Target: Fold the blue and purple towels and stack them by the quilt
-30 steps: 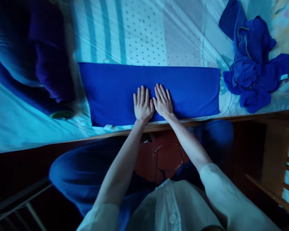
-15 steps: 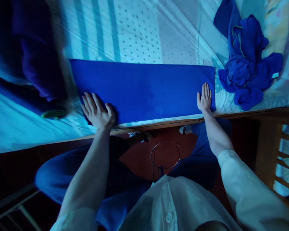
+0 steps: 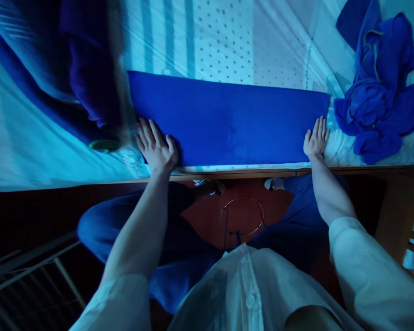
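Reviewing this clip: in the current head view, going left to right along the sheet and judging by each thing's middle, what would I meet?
Dark purple fabric → left hand → flat blue cloth → right hand → crumpled blue cloth with green trim.

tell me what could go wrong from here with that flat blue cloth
The flat blue cloth lies close to the wooden edge, so a tug toward the person might drag it over.
The left hand and right hand rest at its two ends; uneven pressure could skew or crease it.
The rumpled blue fabric sits just past the right end, so an outward sweep might bump it.
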Available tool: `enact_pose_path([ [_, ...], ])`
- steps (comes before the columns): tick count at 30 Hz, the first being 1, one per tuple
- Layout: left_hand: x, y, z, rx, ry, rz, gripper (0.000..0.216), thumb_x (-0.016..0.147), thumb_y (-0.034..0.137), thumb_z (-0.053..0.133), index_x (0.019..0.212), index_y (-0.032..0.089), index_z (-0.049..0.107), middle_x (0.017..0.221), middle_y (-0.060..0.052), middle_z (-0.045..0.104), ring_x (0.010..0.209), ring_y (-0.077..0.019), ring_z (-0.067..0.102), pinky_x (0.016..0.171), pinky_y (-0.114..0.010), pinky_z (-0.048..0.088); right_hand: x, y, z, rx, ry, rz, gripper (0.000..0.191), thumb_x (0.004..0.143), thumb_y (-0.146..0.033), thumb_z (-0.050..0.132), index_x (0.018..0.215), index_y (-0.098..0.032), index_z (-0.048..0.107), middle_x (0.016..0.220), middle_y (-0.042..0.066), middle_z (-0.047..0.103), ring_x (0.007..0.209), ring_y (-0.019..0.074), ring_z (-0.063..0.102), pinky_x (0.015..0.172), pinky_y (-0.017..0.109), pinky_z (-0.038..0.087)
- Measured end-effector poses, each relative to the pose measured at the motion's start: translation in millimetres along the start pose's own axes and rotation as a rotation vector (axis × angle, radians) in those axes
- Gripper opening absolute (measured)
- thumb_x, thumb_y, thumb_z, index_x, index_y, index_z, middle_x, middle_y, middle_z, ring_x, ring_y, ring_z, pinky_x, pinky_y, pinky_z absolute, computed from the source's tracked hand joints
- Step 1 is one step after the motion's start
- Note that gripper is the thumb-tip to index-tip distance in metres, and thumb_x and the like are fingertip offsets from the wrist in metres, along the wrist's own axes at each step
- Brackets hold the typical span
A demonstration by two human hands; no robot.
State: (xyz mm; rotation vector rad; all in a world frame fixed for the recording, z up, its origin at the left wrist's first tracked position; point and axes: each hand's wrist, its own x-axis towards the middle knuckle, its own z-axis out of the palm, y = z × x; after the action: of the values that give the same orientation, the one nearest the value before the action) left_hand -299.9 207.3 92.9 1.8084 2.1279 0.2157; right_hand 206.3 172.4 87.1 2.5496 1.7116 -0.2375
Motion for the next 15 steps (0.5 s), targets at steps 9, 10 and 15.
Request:
enact_pose_path([
  [9,2,3,2,-0.133,0.007,-0.063,0.075,0.094,0.047,0.038,0.160,0.013,0.024,0.170,-0.011,0.013,0.158,-0.0257,0.004,0.129,-0.049,0.002,-99,-146,-9,0.809,-0.119,0.003,0.044,0.100,-0.048,0.044,0.129,-0.022,0.064,0.119,0.012,0.073,0.111,0.0229,0.067,0.097,0.040,0.054],
  [10,1,4,2,-0.144,0.007,-0.067,0.075,0.094,0.047,0.038,0.160,0.013,0.024,0.170,-0.011,0.013,0.158,-0.0259,0.004,0.129,-0.050,0.001,-122,-163,-9,0.959,-0.246,0.028,0.043,0.098,-0.052,0.049,0.122,-0.022,0.067,0.104,0.010,0.076,0.095,0.0201,0.071,0.085,0.033,0.057],
  [15,0,6,1,-0.147,-0.002,-0.059,0.076,0.096,0.049,0.033,0.160,0.009,0.020,0.171,-0.010,0.009,0.157,-0.0303,0.001,0.129,-0.052,-0.002,-189,-200,1,1.390,-0.606,0.339,0.045,0.083,-0.062,0.066,0.100,-0.020,0.069,0.070,0.000,0.071,0.051,0.0100,0.061,0.048,0.019,0.046],
])
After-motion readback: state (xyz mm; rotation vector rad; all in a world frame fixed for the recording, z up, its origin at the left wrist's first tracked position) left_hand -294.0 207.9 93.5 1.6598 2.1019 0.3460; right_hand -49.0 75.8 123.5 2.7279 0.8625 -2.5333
